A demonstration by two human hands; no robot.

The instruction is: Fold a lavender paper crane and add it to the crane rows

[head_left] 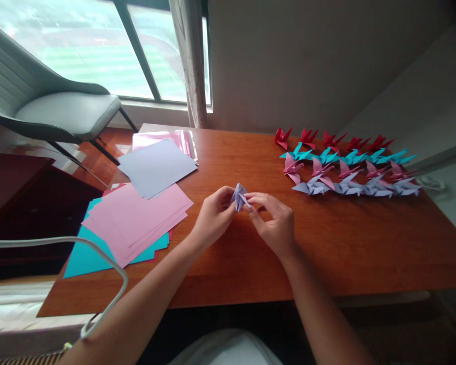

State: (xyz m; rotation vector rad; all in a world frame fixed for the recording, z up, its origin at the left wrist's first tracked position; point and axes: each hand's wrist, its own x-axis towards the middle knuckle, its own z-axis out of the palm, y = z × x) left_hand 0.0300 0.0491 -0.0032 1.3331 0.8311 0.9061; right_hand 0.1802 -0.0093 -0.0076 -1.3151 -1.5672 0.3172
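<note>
Between my two hands, above the middle of the wooden table, is a small lavender folded-paper piece, an origami figure with pointed ends. My left hand grips its left side, thumb and fingers closed on it. On the other side my right hand pinches a narrow point of the paper between thumb and fingertips. Finished paper cranes stand in rows at the right: red cranes, turquoise cranes, pink cranes and lavender cranes.
Left on the table lie lavender sheets, pink sheets and turquoise sheets, with a pink plastic packet behind. A white cable-like arm curves over the left edge. A grey chair stands by the window.
</note>
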